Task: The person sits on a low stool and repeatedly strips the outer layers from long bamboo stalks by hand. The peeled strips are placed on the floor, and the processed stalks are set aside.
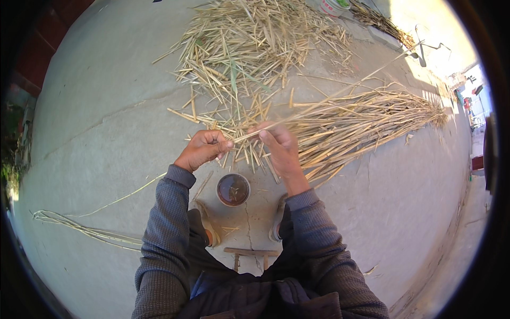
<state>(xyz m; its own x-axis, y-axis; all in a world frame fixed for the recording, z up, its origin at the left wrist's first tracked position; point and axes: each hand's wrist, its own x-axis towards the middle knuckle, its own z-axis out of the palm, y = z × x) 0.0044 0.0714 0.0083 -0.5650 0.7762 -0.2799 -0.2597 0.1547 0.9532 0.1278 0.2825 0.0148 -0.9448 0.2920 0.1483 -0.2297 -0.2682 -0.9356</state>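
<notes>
My left hand [206,148] pinches the near end of a long dry plant stalk [318,104] between thumb and fingers. My right hand [279,146] closes around the same stalk a little farther along, and the stalk runs up and to the right, ending in dry, curled leaves [421,56]. Below and between my hands, a round bowl of dark liquid [233,190] stands on the floor, with small bits floating in it. Under the stalk lies a large bundle of dry stalks [358,123]. Short cut pieces of stalk [247,149] are scattered just beyond my hands.
A big heap of straw-like stalks [255,44] covers the floor ahead. A white bucket [334,8] with something green stands behind it. Thin pale strands [99,235] lie looped on the concrete at the left. Part of a wooden stool [251,252] shows between my legs.
</notes>
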